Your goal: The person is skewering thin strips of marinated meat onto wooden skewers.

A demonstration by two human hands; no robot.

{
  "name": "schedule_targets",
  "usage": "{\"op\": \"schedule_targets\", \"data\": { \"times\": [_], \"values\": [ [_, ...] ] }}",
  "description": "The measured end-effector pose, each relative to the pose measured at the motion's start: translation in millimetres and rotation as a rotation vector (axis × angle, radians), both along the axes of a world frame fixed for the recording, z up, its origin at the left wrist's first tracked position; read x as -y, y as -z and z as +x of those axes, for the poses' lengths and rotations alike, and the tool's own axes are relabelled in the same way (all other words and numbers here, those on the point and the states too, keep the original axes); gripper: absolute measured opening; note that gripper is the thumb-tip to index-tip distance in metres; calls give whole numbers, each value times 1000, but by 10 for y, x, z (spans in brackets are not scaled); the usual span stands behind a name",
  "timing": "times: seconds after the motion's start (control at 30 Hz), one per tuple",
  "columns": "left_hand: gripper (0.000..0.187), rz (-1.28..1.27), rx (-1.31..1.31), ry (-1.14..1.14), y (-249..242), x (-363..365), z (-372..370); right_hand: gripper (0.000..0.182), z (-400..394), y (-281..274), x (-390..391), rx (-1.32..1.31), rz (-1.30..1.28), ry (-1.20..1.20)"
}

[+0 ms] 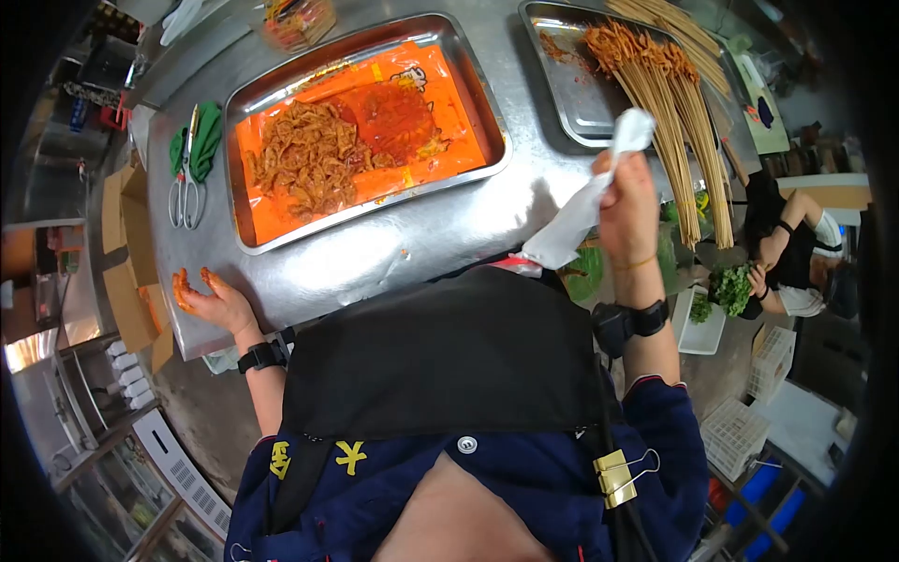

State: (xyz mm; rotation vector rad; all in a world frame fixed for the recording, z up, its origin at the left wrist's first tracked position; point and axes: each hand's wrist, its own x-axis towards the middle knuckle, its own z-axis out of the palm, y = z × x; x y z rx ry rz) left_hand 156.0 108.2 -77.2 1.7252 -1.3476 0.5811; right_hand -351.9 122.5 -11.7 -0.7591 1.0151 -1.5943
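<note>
My right hand (629, 206) is closed around a crumpled thin white sheet (573, 225), which hangs down to the left near the table's front edge, with one end sticking up above the fingers. My left hand (217, 302) is open by the table's front left corner, its fingertips smeared with orange-red sauce. Beyond it a large steel tray (375, 199) holds an opened orange packet (459, 122), with a pile of sauced, folded food pieces (307, 155) on it. Scissors (187, 192) lie beside a green cloth (208, 136) left of this tray.
A second steel tray (567, 84) at the back right holds loaded skewers (646, 51), their bamboo sticks (688, 159) jutting over its edge. Cardboard boxes (126, 272) stand at the left. Another person (791, 234) on the right holds leafy greens (732, 288) by a white tub (702, 328).
</note>
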Motion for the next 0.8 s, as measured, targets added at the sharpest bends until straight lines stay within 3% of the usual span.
{"op": "schedule_targets", "data": {
  "times": [0.1, 0.27, 0.4, 0.5, 0.6, 0.8],
  "values": [
    [39, 32, 65, -26, 23, -2, 51, 15, 48, -356, 57, -156, -27, 102],
    [38, 31, 27, -43, 20, -11, 63, 14, 39, -567, 239, -46, -264, 203],
    [38, -93, -61, 69, 80, 48, 73, 14, 201, -429, 263, -484, -49, 188],
    [38, 17, 18, -19, 3, 5, 26, 6, 211, 90, 226, -573, 41, -18],
    [37, -4, -34, 21, 48, 19, 59, 11, 248, 400, 87, -1182, 27, -146],
    [35, 36, -49, -29, -39, 1, -24, 17, 311, 363, 88, -1512, 68, -219]
  ]
}}
